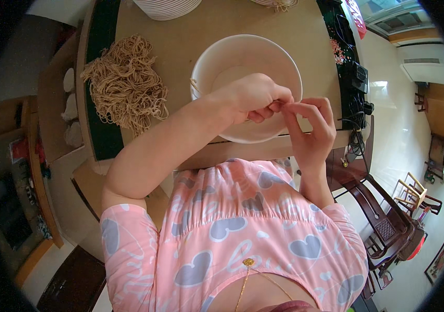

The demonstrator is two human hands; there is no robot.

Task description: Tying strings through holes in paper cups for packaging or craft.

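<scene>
From here I make out a white tub (248, 47) on the counter (175, 57), just in front of the person; forearm and hands mask part of its interior and near rim. The left hand (258, 99) and right hand (312, 126) meet fingertip to fingertip over its right side, fingers bent inward; I cannot tell whether either is closed on anything, as whatever may lie between them is too small and covered. A beige strand (194, 84) crosses the tub's left rim, and I lose its inner end. Left of the tub lies a tangled heap of beige cord (128, 83). The top edge cuts off a white ribbed container (167, 8). To the right, black cables (356, 141) blur together, and dark chairs (383, 213) bend toward the rim.
</scene>
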